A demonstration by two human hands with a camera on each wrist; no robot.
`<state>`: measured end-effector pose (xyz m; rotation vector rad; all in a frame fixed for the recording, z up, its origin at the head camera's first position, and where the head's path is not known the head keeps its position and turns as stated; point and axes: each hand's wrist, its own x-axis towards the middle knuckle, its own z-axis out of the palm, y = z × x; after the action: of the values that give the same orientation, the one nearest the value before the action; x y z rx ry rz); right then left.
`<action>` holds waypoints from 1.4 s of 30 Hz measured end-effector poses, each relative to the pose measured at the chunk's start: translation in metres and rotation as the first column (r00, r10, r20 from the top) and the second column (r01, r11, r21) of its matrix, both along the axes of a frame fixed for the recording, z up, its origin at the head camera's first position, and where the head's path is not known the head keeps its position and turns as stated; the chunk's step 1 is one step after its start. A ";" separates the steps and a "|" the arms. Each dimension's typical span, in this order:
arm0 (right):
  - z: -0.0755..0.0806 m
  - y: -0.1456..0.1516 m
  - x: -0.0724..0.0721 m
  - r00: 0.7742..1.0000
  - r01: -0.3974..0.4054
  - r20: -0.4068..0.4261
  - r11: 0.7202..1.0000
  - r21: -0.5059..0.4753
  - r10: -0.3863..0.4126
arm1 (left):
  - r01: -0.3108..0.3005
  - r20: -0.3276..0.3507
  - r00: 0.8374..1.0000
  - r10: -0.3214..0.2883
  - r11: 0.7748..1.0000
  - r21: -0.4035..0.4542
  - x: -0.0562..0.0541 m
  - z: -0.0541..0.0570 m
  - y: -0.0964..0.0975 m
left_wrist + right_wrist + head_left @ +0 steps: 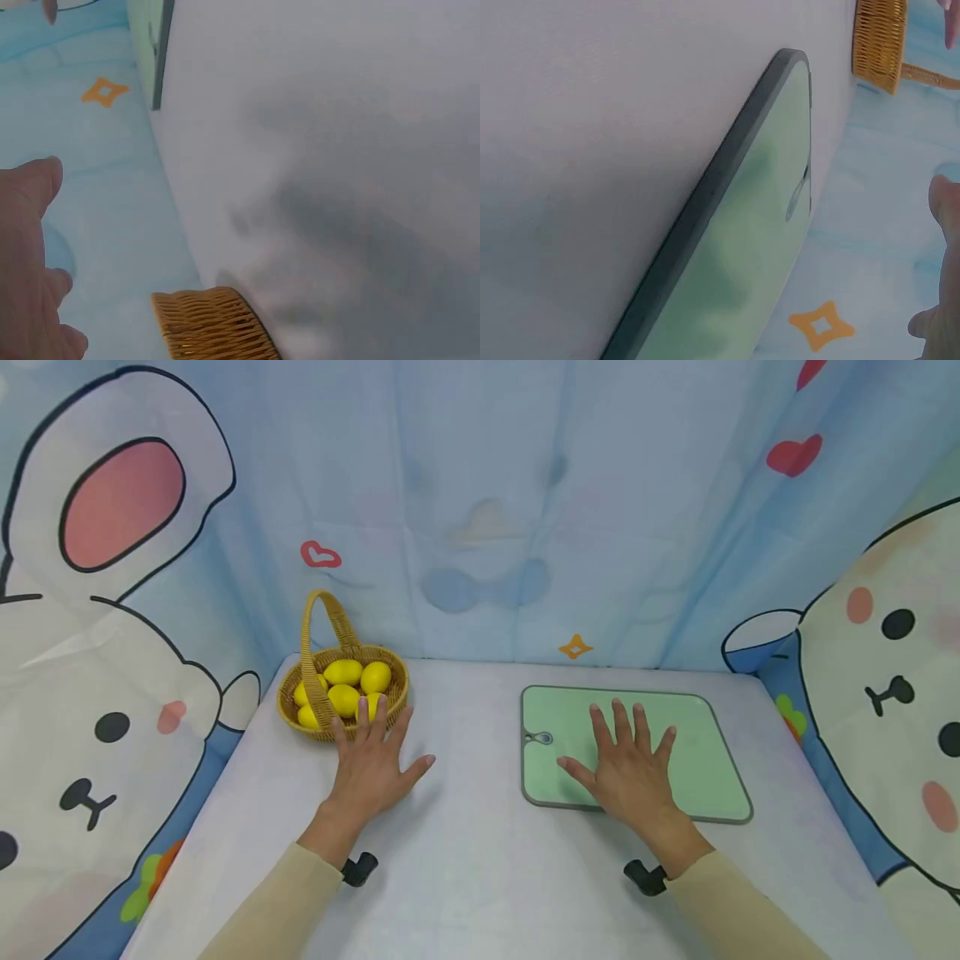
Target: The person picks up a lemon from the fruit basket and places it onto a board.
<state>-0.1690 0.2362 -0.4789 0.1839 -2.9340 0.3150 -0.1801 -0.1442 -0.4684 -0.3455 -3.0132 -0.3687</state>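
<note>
While the left hand (369, 777) and right hand (636, 770) hover apart, fingers spread and empty, a low left sweep could tip the far-left basket (214, 322), spilling its yellow fruits (343, 672); a dragging right palm could skid the green board (701, 760) at right on the worktop (480, 860).

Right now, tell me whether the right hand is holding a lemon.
No, the right hand is spread over the green board, and the lemons lie in the basket.

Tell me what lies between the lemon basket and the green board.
Between the basket and the green board, just bare white tabletop; the left hand juts its thumb over the near part, as the head view shows.
</note>
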 end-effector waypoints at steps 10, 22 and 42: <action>0.008 -0.027 -0.025 0.997 -0.061 0.042 0.996 -0.067 0.064 | 0.077 -0.294 0.955 -0.046 0.993 0.093 0.033 -0.014 -0.052; 0.015 -0.127 -0.076 0.974 -0.183 0.131 0.983 -0.033 0.185 | -0.196 -0.200 0.955 0.217 0.973 0.123 -0.016 -0.004 -0.143; -0.004 -0.258 -0.105 0.849 -0.426 0.319 0.903 -0.054 0.420 | -0.227 0.186 0.962 0.198 0.962 0.151 -0.085 -0.023 -0.165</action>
<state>-0.2739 -0.0221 -0.4830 0.8730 -3.1931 0.4134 -0.2653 -0.3092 -0.4916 0.0278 -3.1086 -0.6628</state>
